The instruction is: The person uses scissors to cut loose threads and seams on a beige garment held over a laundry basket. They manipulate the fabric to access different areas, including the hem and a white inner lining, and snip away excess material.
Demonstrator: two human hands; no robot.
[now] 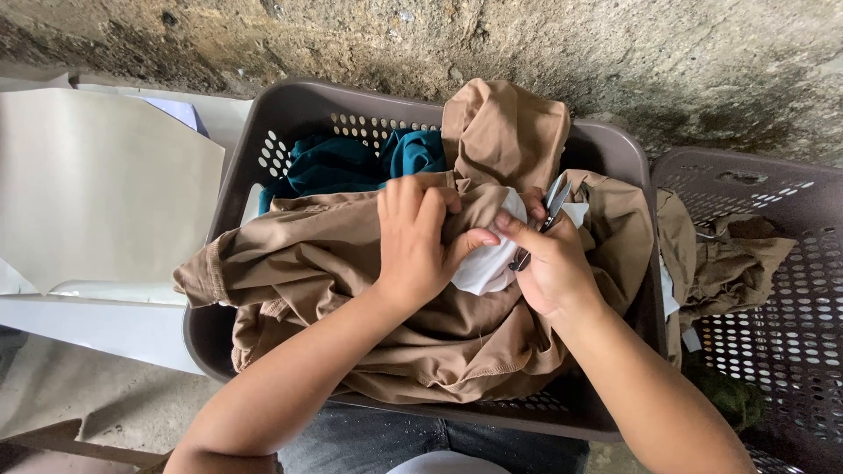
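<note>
Teal cloth [351, 162] behind tan garment [351, 290] in grey basket [290, 114]. Left hand [413, 241] pinching white label [487, 263]; right hand [549, 263] gripping snips [549, 211], tips up-right.

- A basket [263, 132] sits at frame centre, a heap of garments [351, 263] lying in it.
- Both hands rest on top of the heap: left hand [417, 237] centre, right hand [549, 263] just right of it, touching.
- A second basket [790, 263] stands at the right edge, cloth [729, 254] inside.
- Flat sheets [97, 184] lie at the left.
</note>
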